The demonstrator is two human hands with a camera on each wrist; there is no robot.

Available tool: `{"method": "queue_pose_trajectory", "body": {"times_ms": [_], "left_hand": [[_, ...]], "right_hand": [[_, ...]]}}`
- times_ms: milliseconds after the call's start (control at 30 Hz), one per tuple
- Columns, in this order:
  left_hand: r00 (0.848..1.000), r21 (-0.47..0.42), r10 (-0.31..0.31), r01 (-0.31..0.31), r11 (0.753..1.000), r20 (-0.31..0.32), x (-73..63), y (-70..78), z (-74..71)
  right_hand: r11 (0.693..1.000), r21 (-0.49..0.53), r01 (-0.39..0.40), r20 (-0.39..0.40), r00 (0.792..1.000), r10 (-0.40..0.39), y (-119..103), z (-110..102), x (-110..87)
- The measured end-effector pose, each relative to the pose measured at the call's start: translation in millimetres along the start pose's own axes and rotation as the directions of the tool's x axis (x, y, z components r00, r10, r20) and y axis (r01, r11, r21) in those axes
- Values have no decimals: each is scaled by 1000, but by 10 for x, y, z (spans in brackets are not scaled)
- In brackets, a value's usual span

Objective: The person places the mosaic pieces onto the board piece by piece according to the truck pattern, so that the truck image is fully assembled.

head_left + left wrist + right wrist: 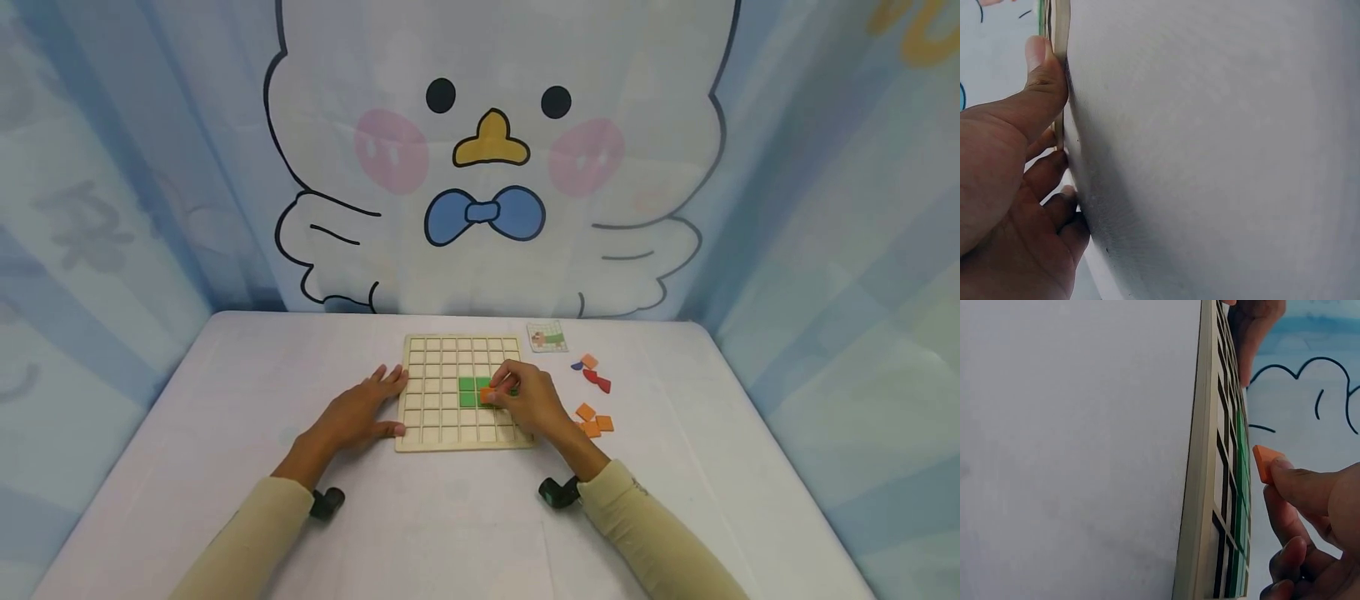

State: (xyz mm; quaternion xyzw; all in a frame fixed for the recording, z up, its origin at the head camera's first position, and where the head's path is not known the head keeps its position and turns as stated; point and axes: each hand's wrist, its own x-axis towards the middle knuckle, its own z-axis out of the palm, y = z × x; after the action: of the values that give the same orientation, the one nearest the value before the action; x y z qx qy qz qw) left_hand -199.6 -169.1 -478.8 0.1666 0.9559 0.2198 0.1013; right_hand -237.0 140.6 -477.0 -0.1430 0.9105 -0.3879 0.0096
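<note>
A wooden grid board [437,443] lies on the table, with green square tiles [467,399] set in some of its cells. My right hand [531,400] is over the board's right part and pinches an orange square tile [1264,464] between thumb and fingers. In the right wrist view that tile is held just above the board's surface, apart from it. My left hand [358,412] rests at the board's left edge, its fingers spread and touching the rim. The left wrist view shows the left thumb [1046,69] against the board's side.
Right of the board lie several loose orange tiles [604,423], a red bow-shaped piece [597,381], a small blue piece [577,366] and another orange tile [589,361]. A picture card [547,337] lies behind the board's right corner. A printed curtain [487,275] hangs behind the table.
</note>
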Motion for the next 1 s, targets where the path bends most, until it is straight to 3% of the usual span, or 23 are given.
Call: {"method": "queue_pose_trajectory", "body": {"times_ms": [433, 1000], "left_hand": [[1000, 1, -11, 11, 1000, 2, -1, -9, -4], [1000, -14, 6, -6, 1000, -3, 5, -16, 0]], "right_hand": [[998, 8, 64, 71, 995, -64, -224, 276, 47], [996, -50, 69, 16, 998, -69, -345, 413, 264]]}}
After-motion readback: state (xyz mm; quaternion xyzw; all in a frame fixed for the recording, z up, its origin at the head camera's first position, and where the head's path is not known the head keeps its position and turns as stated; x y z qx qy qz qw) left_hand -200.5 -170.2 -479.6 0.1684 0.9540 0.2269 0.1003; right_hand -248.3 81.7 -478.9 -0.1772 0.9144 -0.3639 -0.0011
